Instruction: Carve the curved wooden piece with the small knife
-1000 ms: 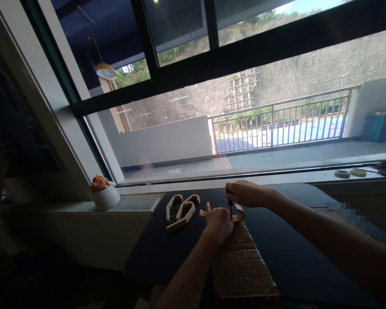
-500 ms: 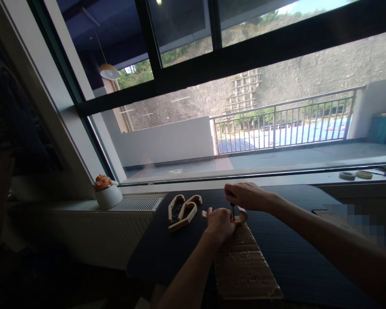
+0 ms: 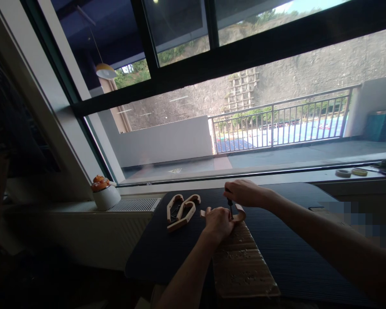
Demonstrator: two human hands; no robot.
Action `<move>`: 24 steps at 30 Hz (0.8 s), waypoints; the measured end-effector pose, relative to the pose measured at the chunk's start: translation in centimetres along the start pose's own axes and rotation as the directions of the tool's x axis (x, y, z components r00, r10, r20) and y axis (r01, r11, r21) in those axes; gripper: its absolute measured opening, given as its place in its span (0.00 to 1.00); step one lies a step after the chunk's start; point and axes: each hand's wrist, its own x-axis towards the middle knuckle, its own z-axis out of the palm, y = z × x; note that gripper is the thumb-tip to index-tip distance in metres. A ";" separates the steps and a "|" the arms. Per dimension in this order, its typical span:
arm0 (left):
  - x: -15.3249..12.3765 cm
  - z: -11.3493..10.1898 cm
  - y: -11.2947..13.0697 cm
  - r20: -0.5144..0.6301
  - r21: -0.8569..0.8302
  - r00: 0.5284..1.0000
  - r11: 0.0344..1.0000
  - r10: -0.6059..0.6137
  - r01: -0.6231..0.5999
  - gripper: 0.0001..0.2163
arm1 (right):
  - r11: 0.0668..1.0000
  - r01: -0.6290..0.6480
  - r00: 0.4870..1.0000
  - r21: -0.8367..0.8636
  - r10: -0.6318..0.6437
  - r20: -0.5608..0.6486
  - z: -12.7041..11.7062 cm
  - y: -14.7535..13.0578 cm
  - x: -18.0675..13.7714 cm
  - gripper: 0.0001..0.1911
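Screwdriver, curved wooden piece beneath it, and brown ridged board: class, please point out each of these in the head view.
Screwdriver [image 3: 230, 203]: head view, on the lower part of its dark handle.
Curved wooden piece [image 3: 243, 214]: head view, on its bent end.
Brown ridged board [image 3: 245, 264]: head view, on its ridged upper face.

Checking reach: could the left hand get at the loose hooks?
Probably yes, once the left hand lets go: only the end of the held hook juts between it and the loose hooks.
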 end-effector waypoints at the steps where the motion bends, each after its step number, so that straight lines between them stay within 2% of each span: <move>1: 0.0 0.0 0.0 0.003 0.002 1.000 1.000 -0.001 0.001 0.10 | 1.000 -0.005 1.000 -0.007 0.005 -0.003 0.0 -0.1 0.1 0.16; 9: -0.2 -0.7 0.3 0.023 0.009 1.000 1.000 -0.011 0.011 0.10 | 0.999 0.014 1.000 0.032 -0.013 -0.023 0.4 -0.7 0.1 0.16; 16: 0.0 -0.5 0.4 0.033 0.014 0.999 0.999 -0.037 0.037 0.10 | 0.981 0.090 0.995 0.171 -0.096 0.028 0.2 0.8 -0.5 0.15; 24: 0.1 -0.4 0.4 0.026 0.014 0.999 1.000 -0.026 0.026 0.10 | 0.987 0.064 0.998 0.150 -0.065 0.002 0.3 1.4 -0.4 0.16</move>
